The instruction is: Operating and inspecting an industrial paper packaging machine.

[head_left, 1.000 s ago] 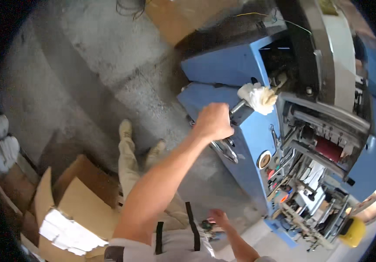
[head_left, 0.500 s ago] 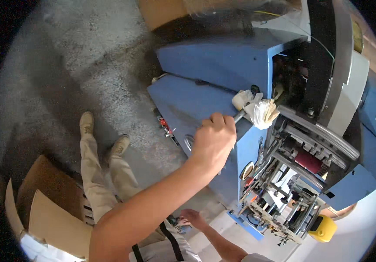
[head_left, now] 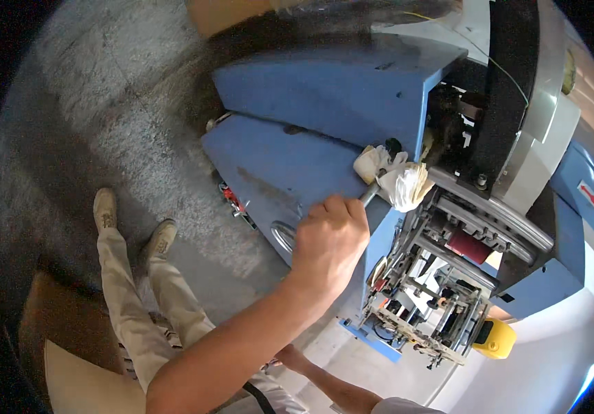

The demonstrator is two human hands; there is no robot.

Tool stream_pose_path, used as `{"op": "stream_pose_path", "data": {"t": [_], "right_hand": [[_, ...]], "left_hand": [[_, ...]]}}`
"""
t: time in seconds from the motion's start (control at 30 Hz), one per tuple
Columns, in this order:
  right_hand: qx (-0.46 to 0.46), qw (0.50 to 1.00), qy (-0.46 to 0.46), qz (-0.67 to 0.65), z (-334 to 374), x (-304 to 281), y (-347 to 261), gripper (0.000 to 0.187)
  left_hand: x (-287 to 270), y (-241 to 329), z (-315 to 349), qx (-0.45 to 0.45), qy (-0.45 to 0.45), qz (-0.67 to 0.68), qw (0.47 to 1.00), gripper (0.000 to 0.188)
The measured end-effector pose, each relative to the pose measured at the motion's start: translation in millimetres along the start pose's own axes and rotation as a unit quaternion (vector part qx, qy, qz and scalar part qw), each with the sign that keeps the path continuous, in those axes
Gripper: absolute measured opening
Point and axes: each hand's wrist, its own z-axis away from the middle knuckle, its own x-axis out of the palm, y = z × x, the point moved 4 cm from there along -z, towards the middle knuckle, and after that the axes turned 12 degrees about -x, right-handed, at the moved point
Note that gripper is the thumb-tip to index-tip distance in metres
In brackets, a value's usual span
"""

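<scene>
My left hand (head_left: 331,238) is closed around a short grey rod (head_left: 371,195). The rod's far end meets a bundle of pale, crumpled, layered material (head_left: 407,186), cloth or paper, at the corner of a blue machine (head_left: 290,165). Whether the rod is fixed to the machine I cannot tell. Beside the bundle sit a cream-coloured lump (head_left: 369,164) and a dark knob (head_left: 393,146). My right hand (head_left: 288,357) is low by my body, mostly behind my left forearm, its fingers hidden.
Metal rollers (head_left: 497,207), a dark red cylinder (head_left: 468,246) and an open frame of rods (head_left: 441,310) lie right of my left hand. A yellow container (head_left: 497,339) is beyond the frame. A cardboard box (head_left: 79,372) stands at lower left, near my legs.
The machine has shifted slightly left in view, and my legs and the box have shifted too. My left hand keeps its grip on the rod. My right hand is now more covered by my left forearm.
</scene>
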Motion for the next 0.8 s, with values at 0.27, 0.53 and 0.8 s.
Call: {"op": "stream_pose_path", "data": {"t": [0.27, 0.53, 0.8], "right_hand": [[0.011, 1.000, -0.029, -0.002, 12.6, 19.3, -25.4, 0.028], [-0.037, 0.998, -0.053, 0.019, 7.2, 8.1, 14.2, 0.033], [-0.004, 1.000, -0.021, -0.003, 14.6, 26.6, -3.4, 0.033]], "left_hand": [[-0.9, -25.6, -15.9, -0.114, -0.278, 0.264, 0.916, 0.031], [-18.5, -11.5, -1.6, -0.076, -0.095, 0.221, 0.968, 0.048], [-1.0, 3.1, 5.8, -0.030, 0.011, -0.020, 0.999, 0.029]]}}
